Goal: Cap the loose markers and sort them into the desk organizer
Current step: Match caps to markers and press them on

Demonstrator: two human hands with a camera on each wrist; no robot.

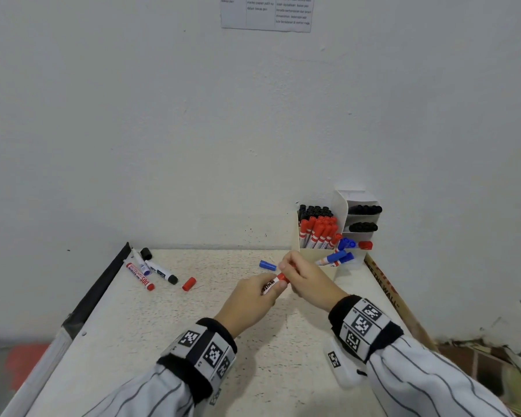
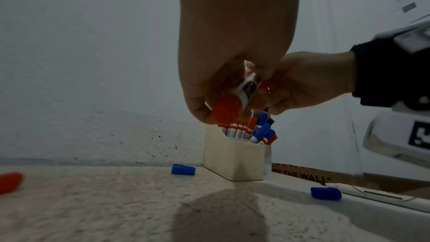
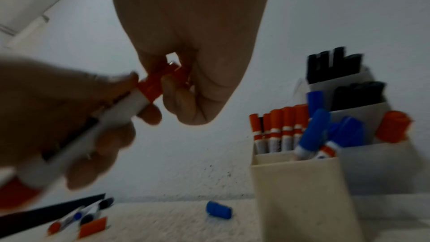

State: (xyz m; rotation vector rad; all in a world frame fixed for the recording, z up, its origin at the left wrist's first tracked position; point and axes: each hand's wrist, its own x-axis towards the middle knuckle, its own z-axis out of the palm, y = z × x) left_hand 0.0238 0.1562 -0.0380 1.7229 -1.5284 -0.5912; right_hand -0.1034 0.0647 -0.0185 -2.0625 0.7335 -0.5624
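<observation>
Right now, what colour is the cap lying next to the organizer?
Blue. The loose cap shows best in the head view, left of the organizer.

In your head view the light is even, soft and rather cool, and the white wall (image 1: 163, 115) shows no glare. The picture bends near its edges. Your two wrist views are dimmer and grainy; the hands there look dark against the pale wall. In the right wrist view the left hand (image 3: 58, 117) is smeared by blur. A soft shadow lies on the table (image 2: 221, 214).
</observation>
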